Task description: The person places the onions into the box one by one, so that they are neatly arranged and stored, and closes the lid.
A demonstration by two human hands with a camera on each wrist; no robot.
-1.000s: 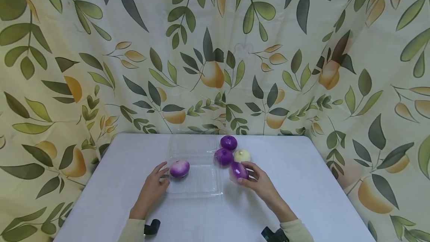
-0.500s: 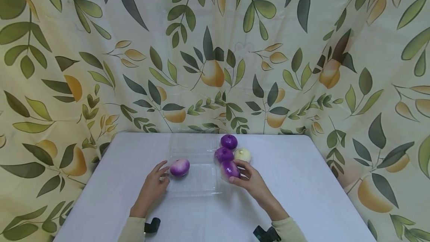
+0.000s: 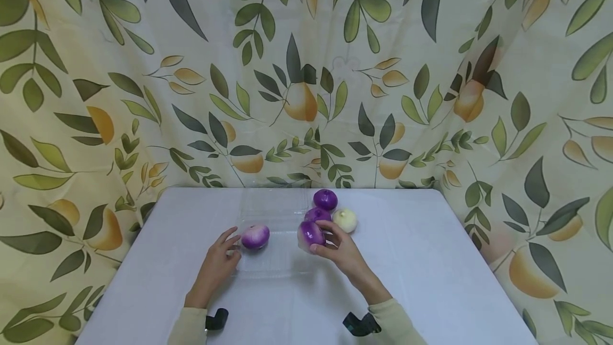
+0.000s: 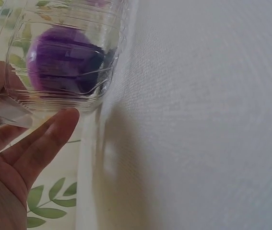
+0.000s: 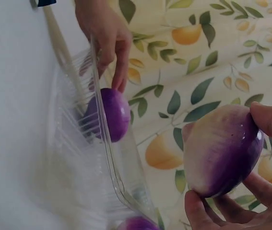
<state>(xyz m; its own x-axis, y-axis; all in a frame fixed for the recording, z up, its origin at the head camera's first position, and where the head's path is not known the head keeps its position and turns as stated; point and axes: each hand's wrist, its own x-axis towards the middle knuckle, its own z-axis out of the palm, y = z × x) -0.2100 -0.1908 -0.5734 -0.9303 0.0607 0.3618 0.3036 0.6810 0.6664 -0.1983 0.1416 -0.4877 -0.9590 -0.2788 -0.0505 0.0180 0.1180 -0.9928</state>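
A clear plastic clamshell container [image 3: 287, 265] lies opened flat on the white table, one purple-and-white onion [image 3: 255, 237] in its near part. My left hand [image 3: 219, 265] holds the container's left edge beside that onion; in the left wrist view its fingers [image 4: 54, 136] lie against the clear wall. My right hand [image 3: 342, 252] grips a second purple onion [image 3: 311, 234] by its right side, above the container's right edge. In the right wrist view this onion [image 5: 224, 151] shows a pale root end, pinched between thumb and fingers.
Two more purple onions, a far one [image 3: 325, 199] and a nearer one [image 3: 316, 214], sit at the container's right side. Next to them is a pale yellow onion [image 3: 345, 220]. A leaf-and-fruit patterned curtain [image 3: 297, 68] hangs behind the table [image 3: 402, 238].
My right hand has carried its onion leftward, from beside the yellow onion to over the container's right edge. The left hand and the onion in the container have stayed in place.
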